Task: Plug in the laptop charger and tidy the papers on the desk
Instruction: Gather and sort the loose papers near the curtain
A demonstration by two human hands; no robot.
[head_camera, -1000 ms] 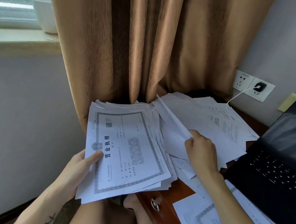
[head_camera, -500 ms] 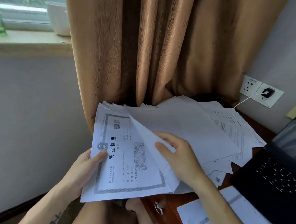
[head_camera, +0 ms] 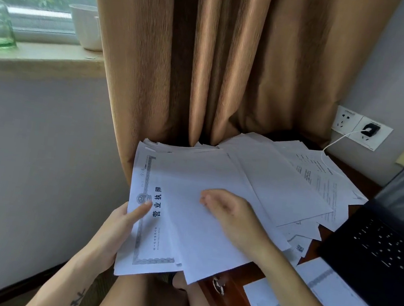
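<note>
Your left hand [head_camera: 119, 229] fingers clamped on the paper stack [head_camera: 158, 224], right hand [head_camera: 228, 215] loosely curled atop a blank sheet [head_camera: 198, 234] hiding the certificate, stack overhanging the surface [head_camera: 233, 298] edge.

Blank sheet [head_camera: 204, 204] hides most of the certificate [head_camera: 148, 212] (laptop [head_camera: 391, 229] cropped)

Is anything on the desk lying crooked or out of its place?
Yes. Loose papers lie fanned at mixed angles on the desk beside the laptop, and the blank sheet sits crooked on the held stack.
</note>
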